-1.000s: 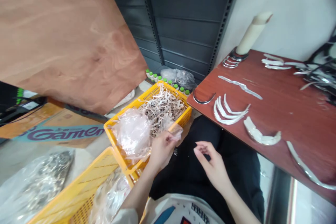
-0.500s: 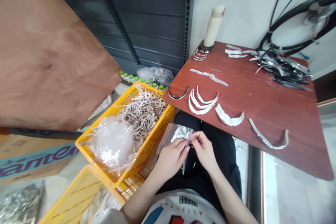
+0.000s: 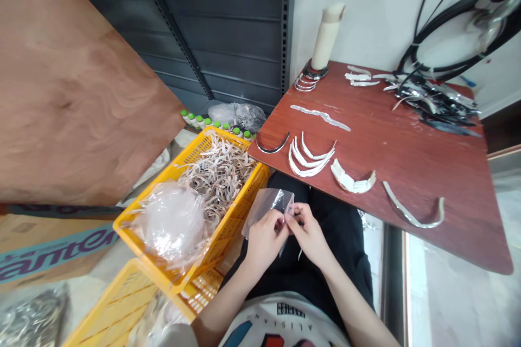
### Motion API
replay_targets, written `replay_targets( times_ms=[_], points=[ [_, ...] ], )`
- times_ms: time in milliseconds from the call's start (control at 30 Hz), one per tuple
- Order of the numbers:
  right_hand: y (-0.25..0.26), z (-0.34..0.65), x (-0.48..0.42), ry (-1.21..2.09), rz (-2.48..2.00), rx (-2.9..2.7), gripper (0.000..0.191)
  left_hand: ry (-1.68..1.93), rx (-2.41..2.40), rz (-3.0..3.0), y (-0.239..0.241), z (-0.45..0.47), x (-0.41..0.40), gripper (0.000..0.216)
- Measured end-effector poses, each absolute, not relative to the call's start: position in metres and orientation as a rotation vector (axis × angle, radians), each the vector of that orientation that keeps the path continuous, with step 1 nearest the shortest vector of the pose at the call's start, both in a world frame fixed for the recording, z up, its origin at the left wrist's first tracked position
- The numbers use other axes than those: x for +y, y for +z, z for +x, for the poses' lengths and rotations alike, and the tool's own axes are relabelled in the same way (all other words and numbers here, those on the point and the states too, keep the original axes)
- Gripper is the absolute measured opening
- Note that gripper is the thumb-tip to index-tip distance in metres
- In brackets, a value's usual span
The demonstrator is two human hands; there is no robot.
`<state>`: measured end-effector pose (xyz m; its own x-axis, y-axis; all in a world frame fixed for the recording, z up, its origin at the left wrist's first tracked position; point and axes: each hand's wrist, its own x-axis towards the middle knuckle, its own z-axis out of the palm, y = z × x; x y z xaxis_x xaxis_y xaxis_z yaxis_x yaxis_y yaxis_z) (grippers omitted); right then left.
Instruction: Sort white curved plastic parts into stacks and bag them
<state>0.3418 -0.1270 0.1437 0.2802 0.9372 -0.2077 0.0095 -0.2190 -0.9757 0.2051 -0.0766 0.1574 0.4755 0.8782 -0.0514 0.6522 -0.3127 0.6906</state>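
Over my lap I hold a clear plastic bag (image 3: 264, 203) by its edge. My left hand (image 3: 264, 238) is closed on that edge, thumb against fingers. Right beside it, my right hand (image 3: 308, 233) pinches the same edge, so the fingertips of both hands nearly touch. The bag's body spreads out to the left, beyond my left hand. On the red-brown board (image 3: 391, 157) in front of me lie curved white strips (image 3: 309, 160), a bundled set of white strips (image 3: 352, 178) and a single curved strip (image 3: 413, 211).
To my left stands a yellow crate (image 3: 233, 227) with tangled strips (image 3: 220, 173) and a stack of clear bags (image 3: 171, 222). A second yellow crate (image 3: 109, 303) is nearer me. A cream cylinder (image 3: 326, 38) and a heap of dark strips (image 3: 435, 103) stand at the board's back.
My fingers have shifted along the bag's edge, and both hands now pinch it close together. The bag has lifted slightly. The whole view has shifted a little.
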Motion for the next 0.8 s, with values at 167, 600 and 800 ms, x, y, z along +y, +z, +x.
replay_targets(
  times_ms=[167, 600, 800],
  points=[
    [0.142, 0.352, -0.126, 1.086, -1.478, -0.776, 0.029, 0.742, 1.183, 1.900, 0.165, 0.192, -0.083, 0.018],
    [0.135, 0.357, -0.120, 1.099, -1.312, -0.317, 0.025, 0.164, 1.389, 2.241, 0.074, 0.074, -0.064, 0.041],
    [0.142, 0.342, -0.120, 1.225, -1.269, -0.336, 0.024, 0.506, 1.381, 2.299, 0.087, 0.091, -0.090, 0.042]
  ],
)
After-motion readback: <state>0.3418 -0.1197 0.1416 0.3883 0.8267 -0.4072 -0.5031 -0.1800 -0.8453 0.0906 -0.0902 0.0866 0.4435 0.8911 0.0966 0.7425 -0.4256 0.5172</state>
